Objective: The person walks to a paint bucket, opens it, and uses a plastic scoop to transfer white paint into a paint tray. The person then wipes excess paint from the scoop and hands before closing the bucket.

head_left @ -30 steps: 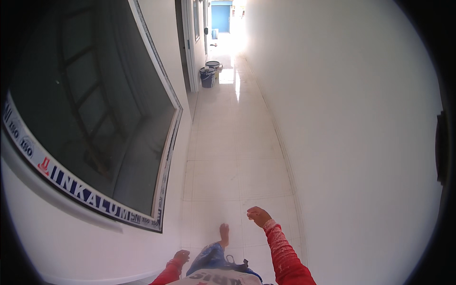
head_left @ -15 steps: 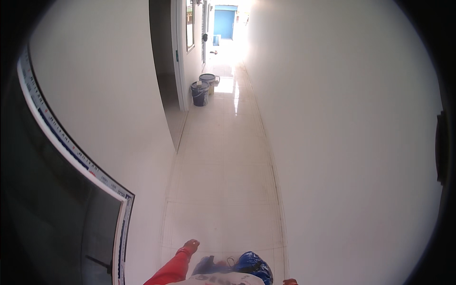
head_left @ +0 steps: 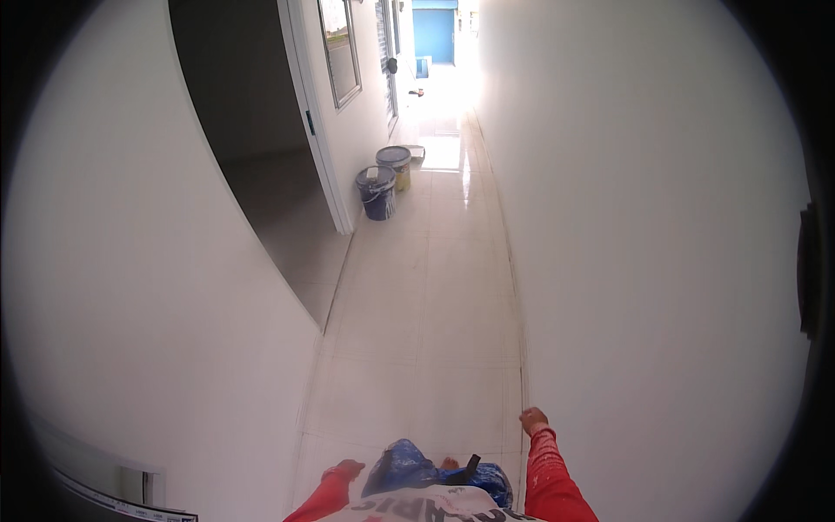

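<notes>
My left hand point(head_left: 350, 468) hangs low at my left side, below a red sleeve. It is small and blurred, so its finger positions are unclear; I see no object in it. Forward of my body on the right, my right hand point(head_left: 534, 420) swings close to the white wall point(head_left: 644, 287), its fingers loosely curled and nothing visible in them. Between the hands are my paint-smeared blue trousers point(head_left: 402, 465) and the light shirt point(head_left: 435, 505) with dark print. One bare foot point(head_left: 450, 463) shows between the legs.
Pale floor tiles point(head_left: 417, 331) run down a narrow corridor. A dark blue bucket point(head_left: 377, 202) and a yellowish one point(head_left: 402, 178) stand by the left wall, beyond an open doorway point(head_left: 252, 130). A window frame point(head_left: 122, 505) crosses the lower left. Bright daylight fills the far end.
I have moved forward along the corridor, so the buckets and doorway look nearer. The right hand has swung forward into view; the left has dropped back. The window frame has slid toward the lower left.
</notes>
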`<action>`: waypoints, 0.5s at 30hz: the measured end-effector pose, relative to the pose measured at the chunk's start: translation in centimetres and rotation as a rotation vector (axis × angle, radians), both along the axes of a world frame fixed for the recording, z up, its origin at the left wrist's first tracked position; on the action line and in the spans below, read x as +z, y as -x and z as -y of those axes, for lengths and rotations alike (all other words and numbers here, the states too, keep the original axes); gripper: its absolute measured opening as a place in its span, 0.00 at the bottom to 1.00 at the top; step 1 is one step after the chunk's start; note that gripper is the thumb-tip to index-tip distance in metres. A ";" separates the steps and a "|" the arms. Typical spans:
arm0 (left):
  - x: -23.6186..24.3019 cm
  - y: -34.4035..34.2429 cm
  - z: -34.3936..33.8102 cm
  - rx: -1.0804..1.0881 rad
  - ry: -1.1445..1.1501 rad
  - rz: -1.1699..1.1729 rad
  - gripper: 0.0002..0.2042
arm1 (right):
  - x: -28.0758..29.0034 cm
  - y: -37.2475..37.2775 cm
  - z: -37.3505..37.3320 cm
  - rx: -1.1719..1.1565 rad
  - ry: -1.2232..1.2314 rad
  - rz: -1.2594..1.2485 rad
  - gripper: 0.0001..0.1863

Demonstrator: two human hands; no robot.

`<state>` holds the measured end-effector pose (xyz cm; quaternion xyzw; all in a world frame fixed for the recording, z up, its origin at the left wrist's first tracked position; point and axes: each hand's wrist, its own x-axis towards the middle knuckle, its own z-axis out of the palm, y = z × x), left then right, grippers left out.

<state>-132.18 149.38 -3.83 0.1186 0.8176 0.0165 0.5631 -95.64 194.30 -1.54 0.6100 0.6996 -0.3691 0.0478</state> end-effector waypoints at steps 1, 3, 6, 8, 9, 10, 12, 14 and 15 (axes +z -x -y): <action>0.0 0.7 -0.3 0.115 -0.026 0.040 0.23 | 3.0 5.0 -5.8 -0.020 -0.051 -0.143 0.20; -0.6 2.0 -1.4 0.547 -0.083 0.039 0.23 | 8.0 14.3 -15.4 -0.030 -0.115 -0.416 0.18; -2.0 5.0 -5.2 0.512 0.067 0.074 0.24 | 12.4 23.7 -24.7 0.036 -0.215 -0.591 0.18; -2.9 8.4 -9.7 0.479 0.180 0.095 0.24 | 12.2 28.5 -29.0 0.072 -0.222 -0.580 0.19; -3.2 10.4 -12.2 0.455 0.202 0.106 0.24 | 11.0 29.6 -30.0 0.072 -0.183 -0.566 0.19; -3.5 12.8 -15.4 0.429 0.204 0.113 0.25 | 9.3 30.2 -30.6 0.095 -0.143 -0.442 0.19; -3.9 18.3 -22.9 0.388 0.190 0.118 0.25 | 4.8 29.8 -31.6 0.123 0.055 -0.102 0.20; -4.5 25.3 -32.8 0.237 0.154 0.090 0.25 | 0.5 27.1 -32.5 0.366 0.144 0.232 0.22; -4.5 29.8 -38.2 -0.241 -0.078 -0.064 0.22 | -1.7 26.5 -33.2 0.683 0.267 0.491 0.21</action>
